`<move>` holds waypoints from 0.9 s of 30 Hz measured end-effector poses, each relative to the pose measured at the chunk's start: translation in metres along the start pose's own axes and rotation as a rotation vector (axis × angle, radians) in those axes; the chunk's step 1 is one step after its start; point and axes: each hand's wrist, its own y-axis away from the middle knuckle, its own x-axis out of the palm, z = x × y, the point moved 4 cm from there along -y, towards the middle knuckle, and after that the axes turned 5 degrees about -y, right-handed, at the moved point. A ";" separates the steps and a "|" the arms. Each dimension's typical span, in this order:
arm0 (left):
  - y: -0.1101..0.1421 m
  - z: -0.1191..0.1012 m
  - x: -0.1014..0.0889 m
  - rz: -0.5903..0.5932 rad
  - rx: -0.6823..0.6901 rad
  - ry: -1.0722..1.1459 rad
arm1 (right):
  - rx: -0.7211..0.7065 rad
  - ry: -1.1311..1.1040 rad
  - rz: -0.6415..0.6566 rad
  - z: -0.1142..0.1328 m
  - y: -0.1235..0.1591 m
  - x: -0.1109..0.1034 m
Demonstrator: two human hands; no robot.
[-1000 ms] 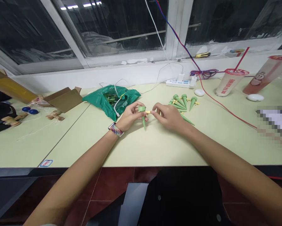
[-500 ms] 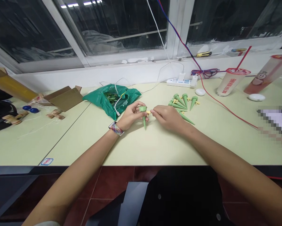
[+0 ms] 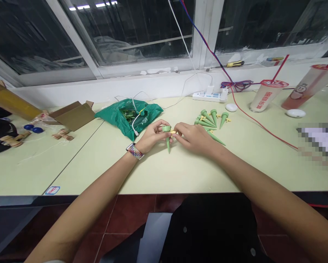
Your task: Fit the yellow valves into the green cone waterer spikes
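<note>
A: What's the left hand [image 3: 153, 137] doing?
B: Its curled fingers pinch a green plastic spike [image 3: 168, 143], tip down.
A: And the right hand [image 3: 194, 139]?
B: Closer than before, fingertips nearly shut on a small yellow fitting [image 3: 172, 132] at the spike's top.
A: Beyond?
B: Loose green spikes [image 3: 209, 120] on the table.

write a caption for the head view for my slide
Left hand holds a green plastic watering spike upright as the right hand pinches its small yellow part, more spikes lying nearby
</note>
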 end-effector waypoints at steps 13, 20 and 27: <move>0.003 -0.011 0.010 -0.022 0.089 0.008 | 0.149 -0.329 0.060 -0.008 -0.005 0.000; 0.001 -0.005 0.008 0.020 -0.099 0.239 | 0.012 -0.104 -0.066 0.002 -0.001 -0.004; 0.004 -0.013 0.008 -0.047 0.057 0.091 | 0.047 -0.304 -0.040 0.001 -0.001 -0.001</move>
